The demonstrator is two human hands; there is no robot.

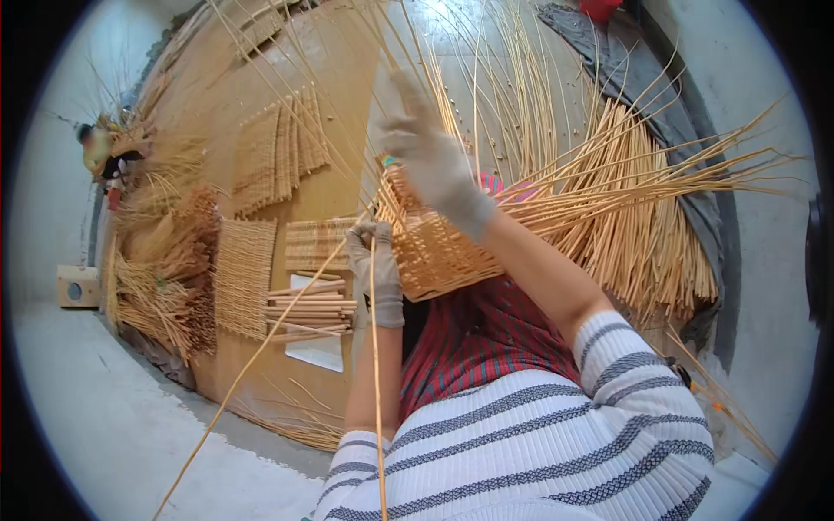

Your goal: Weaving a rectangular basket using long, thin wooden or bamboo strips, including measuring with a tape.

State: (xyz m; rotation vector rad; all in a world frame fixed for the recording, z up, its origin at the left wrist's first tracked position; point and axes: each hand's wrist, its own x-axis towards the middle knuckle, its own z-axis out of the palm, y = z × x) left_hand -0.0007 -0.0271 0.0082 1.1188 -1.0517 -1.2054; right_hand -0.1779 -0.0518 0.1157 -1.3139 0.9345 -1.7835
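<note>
A half-woven wicker basket [443, 252] rests on my lap, over a red striped cloth [486, 339]. Long loose rods rise from its far side and fan out to the right. My left hand [375, 265], in a pale work glove, is closed at the basket's left edge. Two long willow rods [376, 373] run from its fingers down toward the lower edge of the picture. Above the basket my right hand [439, 169], also gloved, is raised and blurred by motion. Its fingers are smeared, so whether it holds a rod cannot be made out.
Bundled willow rods [643, 234] lie on a grey cloth at right. Woven panels [246, 278] and short thick sticks [313, 308] are on the brown floor at left, beside heaped wicker [169, 260]. Another person [109, 152] sits far left. A box [78, 286] stands by the wall.
</note>
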